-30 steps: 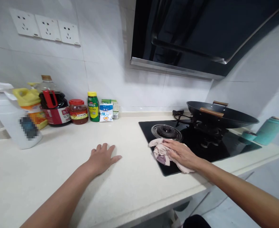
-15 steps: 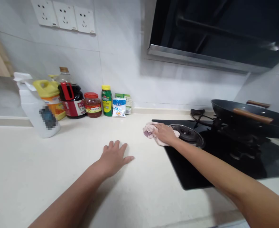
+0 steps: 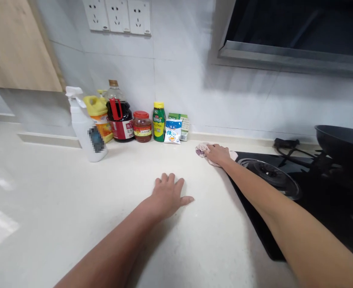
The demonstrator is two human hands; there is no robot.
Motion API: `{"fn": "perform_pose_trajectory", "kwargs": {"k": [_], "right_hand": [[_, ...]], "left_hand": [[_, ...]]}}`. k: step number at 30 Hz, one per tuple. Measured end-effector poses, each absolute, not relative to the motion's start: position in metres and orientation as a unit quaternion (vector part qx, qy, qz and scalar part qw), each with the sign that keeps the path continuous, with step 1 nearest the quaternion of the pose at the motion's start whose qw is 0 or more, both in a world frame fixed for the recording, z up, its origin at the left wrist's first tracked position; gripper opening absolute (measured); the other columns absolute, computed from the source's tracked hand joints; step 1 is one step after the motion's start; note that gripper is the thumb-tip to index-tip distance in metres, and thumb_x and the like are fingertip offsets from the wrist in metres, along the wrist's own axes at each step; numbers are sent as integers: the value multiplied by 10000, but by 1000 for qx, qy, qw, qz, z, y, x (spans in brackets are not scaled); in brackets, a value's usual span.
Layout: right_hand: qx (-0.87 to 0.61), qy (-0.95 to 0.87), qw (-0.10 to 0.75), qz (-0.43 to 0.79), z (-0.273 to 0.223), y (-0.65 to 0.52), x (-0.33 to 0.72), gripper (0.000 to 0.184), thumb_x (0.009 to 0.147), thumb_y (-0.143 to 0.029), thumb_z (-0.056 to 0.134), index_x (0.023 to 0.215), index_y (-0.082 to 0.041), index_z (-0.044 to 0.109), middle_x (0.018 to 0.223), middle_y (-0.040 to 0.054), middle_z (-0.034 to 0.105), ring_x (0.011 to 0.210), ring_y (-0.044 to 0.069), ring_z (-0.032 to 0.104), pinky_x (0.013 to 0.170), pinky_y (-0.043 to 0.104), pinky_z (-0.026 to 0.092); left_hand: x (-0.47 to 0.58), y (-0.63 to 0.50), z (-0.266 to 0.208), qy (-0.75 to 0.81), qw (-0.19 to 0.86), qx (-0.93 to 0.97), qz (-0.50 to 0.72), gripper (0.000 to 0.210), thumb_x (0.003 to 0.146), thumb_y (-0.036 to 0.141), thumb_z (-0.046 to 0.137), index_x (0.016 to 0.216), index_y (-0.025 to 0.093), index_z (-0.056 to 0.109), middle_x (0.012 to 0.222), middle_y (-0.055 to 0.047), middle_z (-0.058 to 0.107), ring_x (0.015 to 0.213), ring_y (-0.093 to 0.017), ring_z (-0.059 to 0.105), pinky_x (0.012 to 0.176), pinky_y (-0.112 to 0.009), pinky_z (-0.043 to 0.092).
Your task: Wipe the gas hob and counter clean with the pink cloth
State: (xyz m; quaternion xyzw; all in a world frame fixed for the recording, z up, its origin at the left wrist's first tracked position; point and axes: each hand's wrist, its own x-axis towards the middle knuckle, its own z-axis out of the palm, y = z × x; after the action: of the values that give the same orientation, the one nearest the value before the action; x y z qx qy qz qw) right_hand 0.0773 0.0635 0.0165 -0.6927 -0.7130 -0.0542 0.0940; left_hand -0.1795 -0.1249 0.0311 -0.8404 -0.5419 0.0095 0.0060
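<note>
My right hand (image 3: 218, 154) presses a crumpled pale pink cloth (image 3: 204, 149) onto the white countertop (image 3: 119, 188), by the back left corner of the black glass stove (image 3: 260, 224). Its fingers curl over the cloth, and part of the cloth sticks out on both sides of the hand. Flat on the counter, with fingers spread and nothing held, lies my left hand (image 3: 168, 196). It rests left of the stove, in front of a white salt packet (image 3: 173, 132) and a green bottle with a yellow cap (image 3: 159, 123).
Along the wall stand a white spray bottle (image 3: 88, 132), a yellow jug (image 3: 97, 107), a large dark sauce bottle (image 3: 120, 120) and a red-lidded jar (image 3: 142, 127). A wok (image 3: 341, 140) sits on the stove's right side. The range hood (image 3: 284, 56) overhangs the stove.
The view has swung to the right-hand things' left, so everything appears shifted rightward. My right hand and the cloth have moved off the burner's edge toward the wall. My left hand stays on the counter.
</note>
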Motion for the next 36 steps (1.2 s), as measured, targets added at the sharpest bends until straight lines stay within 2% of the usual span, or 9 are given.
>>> {"fn": "perform_pose_trajectory", "kwargs": {"k": [3, 7, 15, 18, 21, 24, 27, 31, 36], "right_hand": [[-684, -722, 86, -61, 17, 51, 75, 504, 1012, -492, 321, 1351, -198, 549, 1298, 202, 599, 1197, 370, 530, 1023, 599, 303], [-658, -746, 74, -70, 19, 15, 70, 477, 1029, -462, 308, 1371, -212, 528, 1343, 163, 589, 1255, 317, 502, 1053, 533, 299], [-546, -835, 33, -65, 23, -113, 66, 410, 1048, -344, 323, 1390, -268, 534, 1463, 84, 528, 1394, 249, 391, 1120, 481, 257], [-512, -858, 40, -7, 28, -168, 71, 485, 1053, -375, 296, 1498, -246, 440, 1549, 119, 436, 1462, 274, 315, 1150, 524, 234], [-519, -851, 29, 78, 36, -211, 78, 610, 1030, -505, 362, 1583, -251, 307, 1638, 136, 278, 1524, 293, 200, 1198, 538, 170], [-512, -851, -4, 118, 41, -235, 84, 668, 1004, -546, 417, 1595, -266, 282, 1669, 127, 185, 1539, 294, 151, 1223, 527, 119], [-508, -857, 0, 86, 40, -232, 86, 647, 997, -531, 437, 1568, -241, 347, 1640, 147, 270, 1524, 284, 214, 1222, 519, 118], [-523, -851, 42, 18, 27, -193, 85, 600, 1011, -527, 389, 1517, -207, 430, 1577, 164, 395, 1479, 291, 316, 1188, 523, 181], [-561, -825, 58, -30, 16, -116, 77, 574, 998, -499, 384, 1490, -209, 448, 1536, 137, 461, 1434, 285, 378, 1148, 503, 239]], "left_hand": [[-180, -125, 33, -541, -13, -841, 12, 637, 970, 666, 391, 1371, 194, 538, 1341, -191, 531, 1213, -394, 468, 987, -523, 399], [-181, -124, 35, -542, -30, -840, 19, 648, 970, 668, 361, 1400, 209, 519, 1374, -189, 511, 1256, -395, 446, 1019, -525, 375], [-185, -117, 28, -538, -39, -842, 2, 684, 948, 679, 340, 1418, 213, 512, 1403, -204, 485, 1279, -409, 437, 1025, -524, 355], [-186, -115, 25, -537, -34, -843, -7, 683, 943, 680, 331, 1396, 210, 534, 1381, -205, 501, 1268, -415, 443, 1011, -531, 363], [-187, -114, 24, -537, -30, -843, -13, 685, 936, 685, 337, 1384, 210, 544, 1382, -203, 501, 1273, -415, 437, 1012, -532, 363], [-186, -114, 25, -539, -34, -842, -4, 691, 941, 679, 326, 1402, 205, 530, 1388, -201, 491, 1277, -413, 431, 1016, -528, 363], [-186, -115, 27, -539, -33, -842, 2, 682, 952, 667, 305, 1410, 210, 520, 1386, -196, 489, 1275, -405, 432, 1020, -520, 364], [-185, -118, 28, -541, -32, -840, -5, 648, 965, 640, 312, 1400, 212, 530, 1382, -197, 501, 1274, -397, 440, 1023, -520, 361], [-184, -122, 32, -541, -35, -840, 8, 622, 985, 619, 312, 1422, 220, 508, 1380, -187, 499, 1270, -385, 441, 1033, -510, 360]]}}
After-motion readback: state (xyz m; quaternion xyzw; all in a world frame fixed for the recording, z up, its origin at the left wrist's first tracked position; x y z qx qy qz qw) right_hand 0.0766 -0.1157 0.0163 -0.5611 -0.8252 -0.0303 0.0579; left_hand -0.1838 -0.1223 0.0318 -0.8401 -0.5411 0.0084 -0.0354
